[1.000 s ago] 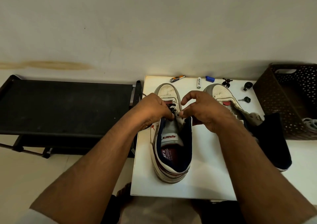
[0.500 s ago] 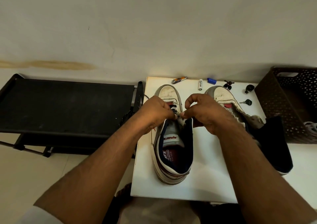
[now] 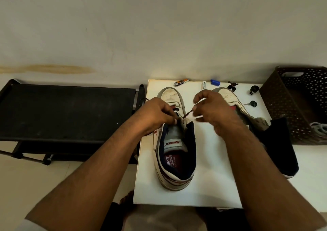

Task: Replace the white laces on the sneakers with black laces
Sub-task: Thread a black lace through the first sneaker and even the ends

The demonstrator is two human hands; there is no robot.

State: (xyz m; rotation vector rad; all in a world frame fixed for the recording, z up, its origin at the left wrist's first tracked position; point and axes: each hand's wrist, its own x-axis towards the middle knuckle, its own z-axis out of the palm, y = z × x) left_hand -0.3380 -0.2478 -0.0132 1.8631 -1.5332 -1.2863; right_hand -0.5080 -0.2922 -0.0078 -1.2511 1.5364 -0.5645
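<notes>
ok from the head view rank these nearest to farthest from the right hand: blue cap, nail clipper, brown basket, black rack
1. Blue cap, at the table's back edge just beyond the right hand.
2. Nail clipper, back edge, further left.
3. Brown basket, off to the right.
4. Black rack, left of the table, past the left hand.

On the white desk (image 3: 208, 168), the left hand (image 3: 157, 114) grips the worn white sneaker's (image 3: 174, 142) eyelet edge — the right hand (image 3: 212, 109) pinches a thin black lace (image 3: 188, 114) taut.
</notes>
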